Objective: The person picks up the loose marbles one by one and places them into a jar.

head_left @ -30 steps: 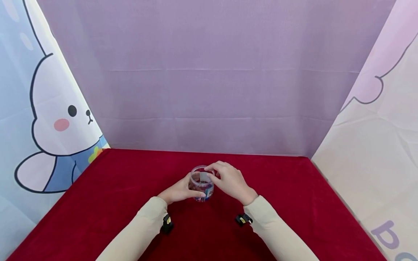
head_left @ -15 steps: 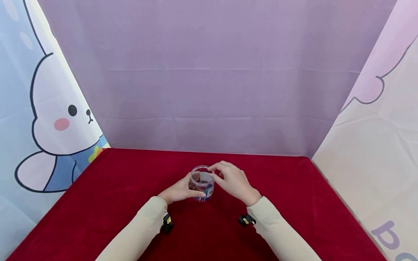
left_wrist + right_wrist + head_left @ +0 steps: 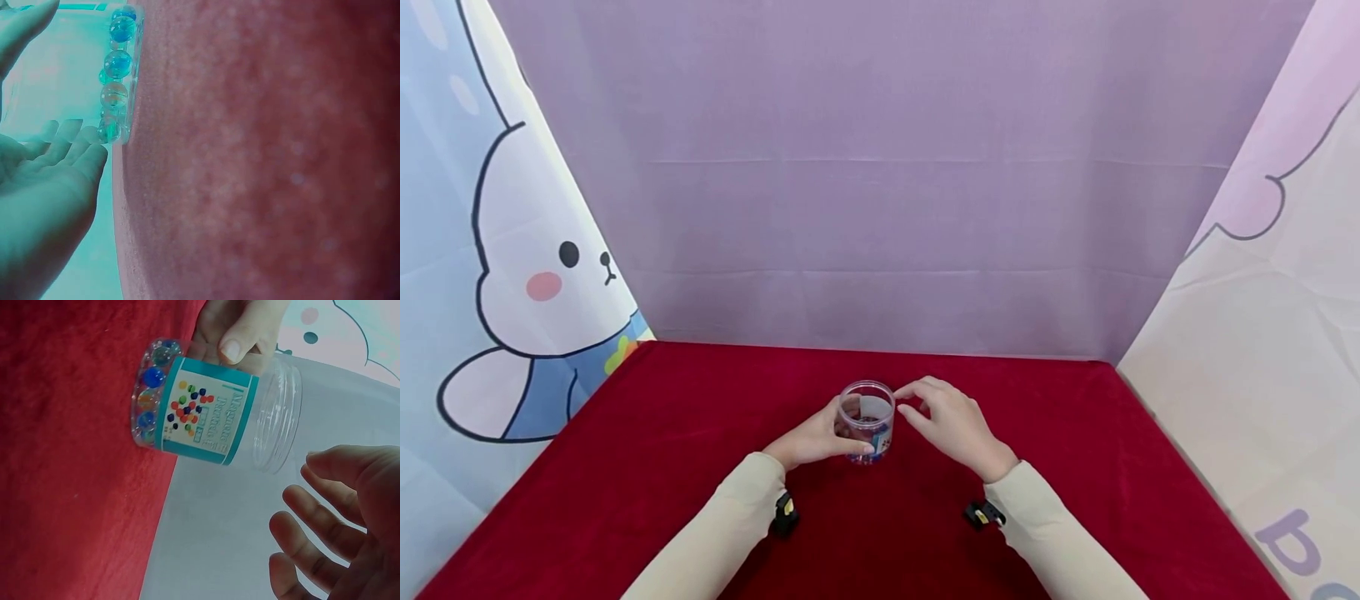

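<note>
A clear plastic jar stands upright near the middle of the red table, its top uncovered. My left hand grips it from the left, thumb across the front and fingers round the back. Glass marbles, blue, clear and orange-streaked, lie in a low layer at its bottom. A teal-edged label printed with coloured balls covers part of the wall. To the right of the rim, apart from it, is my right hand, fingers loosely bent. Nothing shows between its thumb and fingers.
Red cloth covers the table. A purple curtain hangs behind it. On the left side is a cloth panel with a cartoon rabbit, and a pale panel stands on the right.
My right hand has drawn away from the jar's rim, moving right and slightly down. The left hand and the jar have stayed in place.
</note>
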`<state>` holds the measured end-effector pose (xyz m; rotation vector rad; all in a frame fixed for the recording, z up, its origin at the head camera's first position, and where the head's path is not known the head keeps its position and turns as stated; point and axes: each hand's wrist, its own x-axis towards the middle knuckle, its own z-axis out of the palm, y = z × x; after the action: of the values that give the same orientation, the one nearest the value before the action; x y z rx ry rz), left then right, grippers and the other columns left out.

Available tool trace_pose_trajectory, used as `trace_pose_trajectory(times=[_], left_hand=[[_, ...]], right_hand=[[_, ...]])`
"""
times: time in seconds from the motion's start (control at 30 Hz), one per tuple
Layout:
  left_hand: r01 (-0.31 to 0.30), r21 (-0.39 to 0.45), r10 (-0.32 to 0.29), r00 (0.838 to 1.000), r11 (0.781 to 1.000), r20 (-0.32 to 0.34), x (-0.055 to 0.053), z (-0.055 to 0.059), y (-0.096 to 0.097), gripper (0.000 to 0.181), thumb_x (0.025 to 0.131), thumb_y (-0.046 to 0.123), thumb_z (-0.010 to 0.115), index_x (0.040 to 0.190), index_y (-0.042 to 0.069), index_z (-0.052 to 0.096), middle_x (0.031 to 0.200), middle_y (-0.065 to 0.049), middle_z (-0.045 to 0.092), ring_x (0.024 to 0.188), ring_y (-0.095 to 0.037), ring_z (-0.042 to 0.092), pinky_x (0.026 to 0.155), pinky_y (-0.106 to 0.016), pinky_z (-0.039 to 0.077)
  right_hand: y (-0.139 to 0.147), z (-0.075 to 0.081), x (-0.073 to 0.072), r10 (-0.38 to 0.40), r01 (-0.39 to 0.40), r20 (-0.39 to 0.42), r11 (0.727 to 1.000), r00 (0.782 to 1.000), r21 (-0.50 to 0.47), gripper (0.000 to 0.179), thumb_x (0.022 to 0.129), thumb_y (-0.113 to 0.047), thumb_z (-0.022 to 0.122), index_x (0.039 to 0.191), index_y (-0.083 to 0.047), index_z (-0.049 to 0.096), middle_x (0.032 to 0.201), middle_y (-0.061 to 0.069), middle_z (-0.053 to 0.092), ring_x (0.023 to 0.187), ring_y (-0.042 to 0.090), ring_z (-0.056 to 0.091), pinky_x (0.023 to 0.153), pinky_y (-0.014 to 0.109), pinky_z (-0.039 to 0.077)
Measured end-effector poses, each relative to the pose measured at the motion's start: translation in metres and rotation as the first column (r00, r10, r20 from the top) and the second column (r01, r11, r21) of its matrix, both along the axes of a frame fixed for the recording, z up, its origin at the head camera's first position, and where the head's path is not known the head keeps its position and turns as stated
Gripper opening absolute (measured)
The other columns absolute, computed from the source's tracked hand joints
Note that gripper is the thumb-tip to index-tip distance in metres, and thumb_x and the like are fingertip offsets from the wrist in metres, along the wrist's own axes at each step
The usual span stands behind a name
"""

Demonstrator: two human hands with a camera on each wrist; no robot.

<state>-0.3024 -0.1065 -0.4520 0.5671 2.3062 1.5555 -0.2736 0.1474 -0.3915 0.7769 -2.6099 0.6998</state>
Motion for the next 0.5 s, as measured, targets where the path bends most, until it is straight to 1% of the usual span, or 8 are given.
trace_pose_trajectory(times=[0.1, 0.23, 0.37, 0.5], left_hand=[[0.005, 0.006, -0.005, 1.000, 1.000, -0.012, -0.001, 0.000, 0.000, 0.086, 0.086, 0.028, 0.082, 0.152, 0.008, 0.030, 0.144, -0.011, 0.046, 0.129, -0.030, 0.045, 0.104, -0.056, 0.042], [0.011, 0.013, -0.010, 1.000, 1.000, -0.023, -0.002, -0.001, 0.000, 0.086, 0.085, 0.028, 0.082, 0.151, 0.007, 0.031, 0.144, -0.011, 0.047, 0.129, -0.029, 0.045, 0.104, -0.055, 0.042], [0.017, 0.023, -0.016, 1.000, 1.000, -0.008, -0.002, -0.002, 0.000, 0.086, 0.085, 0.029, 0.082, 0.151, 0.008, 0.031, 0.143, -0.011, 0.048, 0.128, -0.029, 0.046, 0.104, -0.054, 0.043], [0.017, 0.024, -0.017, 1.000, 1.000, 0.002, -0.002, -0.003, 0.000, 0.086, 0.085, 0.030, 0.082, 0.151, 0.010, 0.030, 0.143, -0.010, 0.048, 0.128, -0.028, 0.045, 0.103, -0.052, 0.044]], right_hand=[[0.004, -0.001, 0.002, -0.008, 0.008, 0.005, 1.000, 1.000, -0.001, 0.022, 0.094, -0.025, 0.073, 0.115, -0.022, 0.072, 0.108, -0.008, 0.066, 0.085, 0.012, 0.061, 0.068, 0.028, 0.054], [0.009, -0.002, 0.003, -0.022, 0.022, 0.004, 1.000, 1.000, 0.010, 0.022, 0.093, -0.026, 0.074, 0.115, -0.022, 0.073, 0.107, -0.008, 0.066, 0.085, 0.010, 0.060, 0.067, 0.027, 0.053], [0.013, -0.005, 0.004, -0.032, 0.032, 0.011, 0.999, 0.999, 0.022, 0.024, 0.093, -0.027, 0.074, 0.115, -0.021, 0.073, 0.107, -0.008, 0.066, 0.083, 0.006, 0.058, 0.066, 0.026, 0.053], [0.019, -0.010, 0.004, -0.037, 0.036, 0.028, 0.999, 0.999, 0.023, 0.024, 0.093, -0.028, 0.074, 0.115, -0.020, 0.073, 0.107, -0.006, 0.067, 0.084, 0.010, 0.060, 0.066, 0.027, 0.053]])
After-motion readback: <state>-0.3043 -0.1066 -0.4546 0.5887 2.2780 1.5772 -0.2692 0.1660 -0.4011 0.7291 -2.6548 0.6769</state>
